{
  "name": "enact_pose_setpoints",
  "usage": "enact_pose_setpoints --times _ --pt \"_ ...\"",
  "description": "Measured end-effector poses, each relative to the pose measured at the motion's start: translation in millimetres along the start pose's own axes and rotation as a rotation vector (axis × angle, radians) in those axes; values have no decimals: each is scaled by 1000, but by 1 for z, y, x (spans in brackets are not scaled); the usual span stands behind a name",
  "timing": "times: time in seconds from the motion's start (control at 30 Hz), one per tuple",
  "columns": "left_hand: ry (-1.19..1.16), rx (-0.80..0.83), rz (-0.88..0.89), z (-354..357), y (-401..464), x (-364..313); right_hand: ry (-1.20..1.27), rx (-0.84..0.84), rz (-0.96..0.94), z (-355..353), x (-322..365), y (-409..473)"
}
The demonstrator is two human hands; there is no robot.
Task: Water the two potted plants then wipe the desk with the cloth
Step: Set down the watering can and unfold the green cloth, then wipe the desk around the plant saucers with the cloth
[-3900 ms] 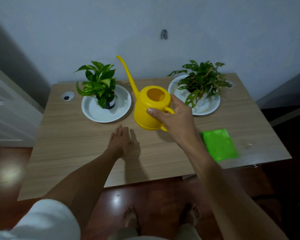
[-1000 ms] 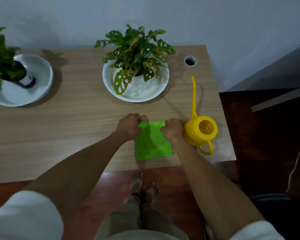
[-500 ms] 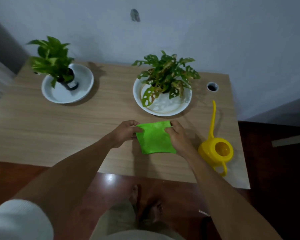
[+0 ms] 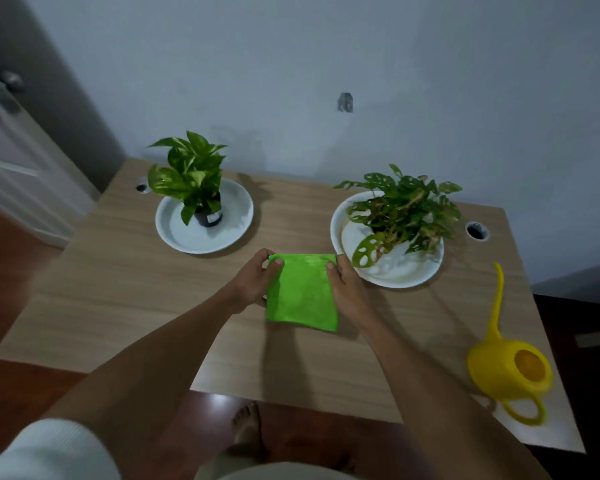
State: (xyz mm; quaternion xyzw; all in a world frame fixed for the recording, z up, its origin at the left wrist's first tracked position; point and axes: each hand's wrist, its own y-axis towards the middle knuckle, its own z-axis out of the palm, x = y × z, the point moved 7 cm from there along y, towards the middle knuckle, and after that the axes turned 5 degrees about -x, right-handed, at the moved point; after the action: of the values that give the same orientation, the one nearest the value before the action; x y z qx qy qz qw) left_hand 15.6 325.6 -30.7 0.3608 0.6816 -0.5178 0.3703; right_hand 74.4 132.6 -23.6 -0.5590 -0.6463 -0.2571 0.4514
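A bright green cloth (image 4: 302, 294) hangs a little above the middle of the wooden desk (image 4: 118, 289), casting a shadow below it. My left hand (image 4: 255, 284) pinches its upper left corner and my right hand (image 4: 347, 289) pinches its upper right corner. A pothos plant (image 4: 189, 174) in a dark pot stands in a white dish (image 4: 174, 233) at the back left. A holey-leaved plant (image 4: 402, 206) sits in a second white dish (image 4: 395, 275) at the back right. The yellow watering can (image 4: 510, 372) stands at the desk's front right corner, spout pointing away from me.
Two round cable holes, one at the back left (image 4: 141, 188) and one at the back right (image 4: 477, 231), pierce the desk. A white door (image 4: 11, 161) is at the left. The wall runs right behind the desk. My bare feet (image 4: 246, 431) are on the dark red floor.
Both hands have carried the cloth leftward and further back, away from the watering can, which now stands alone at the front right. The view has lifted and shifted left.
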Motion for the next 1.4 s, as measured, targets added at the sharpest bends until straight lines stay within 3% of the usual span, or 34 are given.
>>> enact_pose_setpoints --times 0.2,0.33,0.4,0.43,0.53,0.63,0.73,0.83,1.07,1.2,1.33,1.4 --pt "241 48 14 -45 47 27 -67 -89 150 49 -5 15" --pt "251 113 -24 -43 73 42 -141 -178 239 59 -20 25" --pt "230 142 -89 -36 82 52 -304 -256 241 54 -23 27" --pt "303 123 -63 -36 86 54 -437 -309 231 51 -23 27" --pt "661 -31 236 -49 89 54 -770 -403 213 59 -19 19" --pt "855 -101 507 -59 77 62 -875 -384 189 97 -14 15" --pt "984 -101 607 -66 76 85 -774 -311 251 140 -27 20" --pt "1025 -79 603 -67 78 104 -771 -276 243 157 -49 20" --pt "1113 -96 578 -62 76 111 -854 -312 213 118 -67 67" --pt "1120 -93 572 -62 78 112 -887 -199 65 136 -58 107" --pt "1118 -116 575 -61 77 112 -952 27 -251 140 -61 67" --pt "1126 -119 575 -61 77 111 -959 30 -234 128 -69 51"
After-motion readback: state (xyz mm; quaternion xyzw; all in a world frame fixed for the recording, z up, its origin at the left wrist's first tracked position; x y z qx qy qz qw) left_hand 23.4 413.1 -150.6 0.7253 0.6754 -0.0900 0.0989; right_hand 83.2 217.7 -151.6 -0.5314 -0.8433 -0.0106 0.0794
